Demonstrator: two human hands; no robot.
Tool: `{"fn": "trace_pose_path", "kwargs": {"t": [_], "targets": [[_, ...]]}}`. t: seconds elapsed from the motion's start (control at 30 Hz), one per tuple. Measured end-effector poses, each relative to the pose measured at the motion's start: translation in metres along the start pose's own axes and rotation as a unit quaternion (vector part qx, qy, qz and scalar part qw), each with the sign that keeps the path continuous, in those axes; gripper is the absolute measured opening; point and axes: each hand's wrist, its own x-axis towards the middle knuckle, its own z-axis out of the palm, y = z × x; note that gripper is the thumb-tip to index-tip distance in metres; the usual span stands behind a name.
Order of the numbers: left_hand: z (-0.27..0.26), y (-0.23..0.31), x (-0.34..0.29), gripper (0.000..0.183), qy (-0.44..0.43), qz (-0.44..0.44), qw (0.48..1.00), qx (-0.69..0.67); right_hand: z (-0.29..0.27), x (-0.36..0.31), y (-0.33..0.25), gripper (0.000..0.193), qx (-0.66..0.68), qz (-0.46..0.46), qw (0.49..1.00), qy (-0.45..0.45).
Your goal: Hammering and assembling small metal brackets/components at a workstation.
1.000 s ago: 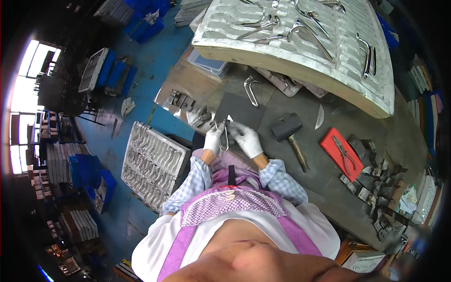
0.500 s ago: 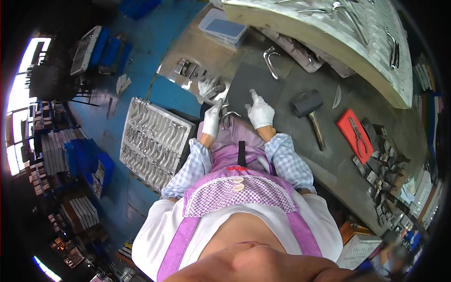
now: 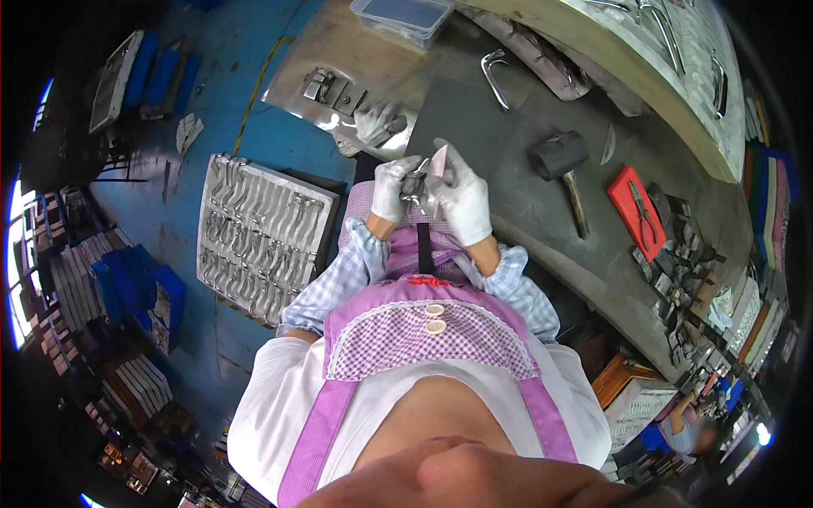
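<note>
My left hand (image 3: 389,191), in a white glove, is closed on a shiny curved metal part (image 3: 415,188) above my lap. Close beside it, my right hand (image 3: 464,201), also gloved in white, pinches a small flat pinkish piece (image 3: 439,161) against or near the part; exact contact is hidden by the fingers. Just beyond the hands lies a dark flat sheet (image 3: 457,114) on the bench. A crumpled greyish glove or rag (image 3: 378,124) and a small metal block fixture (image 3: 334,91) sit past my left hand.
To the left stands a tray of rows of shiny curved parts (image 3: 262,237). On the right are a black mallet (image 3: 559,155), a curved blade-like piece (image 3: 609,144) and pliers (image 3: 641,222) on a red mat. One curved handle (image 3: 494,79) and a clear plastic box (image 3: 406,25) lie farther off.
My right hand has come off the bench by the dark sheet and moved in beside my left, now with the pinkish piece. The metal part is raised between both hands. The view has shifted slightly.
</note>
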Motion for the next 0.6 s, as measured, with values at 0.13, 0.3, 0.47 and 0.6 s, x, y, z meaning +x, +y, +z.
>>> {"fn": "trace_pose_path", "kwargs": {"t": [0.13, 0.3, 0.47, 0.6], "targets": [[0.006, 0.014, 0.022, 0.028, -0.030, -0.257, 0.947, -0.192, -0.030, 0.041, 0.081, 0.053, -0.299, -0.030, 0.950, 0.086], [0.007, 0.001, 0.010, 0.043, 0.009, -0.095, 0.962, 0.254, -0.130, 0.018, 0.087, 0.042, -0.260, -0.220, 0.911, 0.232], [0.006, 0.025, -0.002, 0.038, -0.022, -0.112, 0.976, 0.185, -0.191, 0.012, 0.187, 0.052, -0.545, -0.152, 0.745, 0.353], [0.032, 0.055, 0.021, 0.036, -0.119, -0.257, 0.952, 0.116, -0.179, 0.039, 0.117, 0.045, -0.319, 0.055, 0.918, 0.228]]}}
